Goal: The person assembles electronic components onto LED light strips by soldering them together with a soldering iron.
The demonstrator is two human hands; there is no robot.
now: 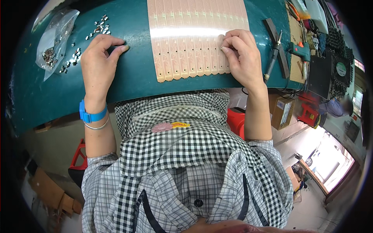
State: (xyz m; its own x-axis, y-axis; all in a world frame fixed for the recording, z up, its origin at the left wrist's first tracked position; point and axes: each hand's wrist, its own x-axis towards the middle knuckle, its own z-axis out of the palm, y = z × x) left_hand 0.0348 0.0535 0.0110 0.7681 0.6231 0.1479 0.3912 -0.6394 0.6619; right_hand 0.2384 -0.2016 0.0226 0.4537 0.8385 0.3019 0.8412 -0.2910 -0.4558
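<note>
A pinkish panel of narrow parallel strips [186,54], scalloped along its near edge and dotted with small dark holes, lies flat on the green table. My right hand [245,58] is over the panel's right side, thumb and forefinger pinched together near its surface; what they hold, if anything, is too small to name. Left of the panel, my left hand [98,64] hovers beside the loose small metal parts [101,27]. Its thumb and forefinger close toward each other, and anything between the tips cannot be made out.
An open clear plastic bag [58,39] with more small parts lies at the left. Right of the panel are a soldering iron [273,58], a dark bar [283,58] and a green-and-red glue gun [300,50]. Red stools [235,121] stand below the green table [128,81].
</note>
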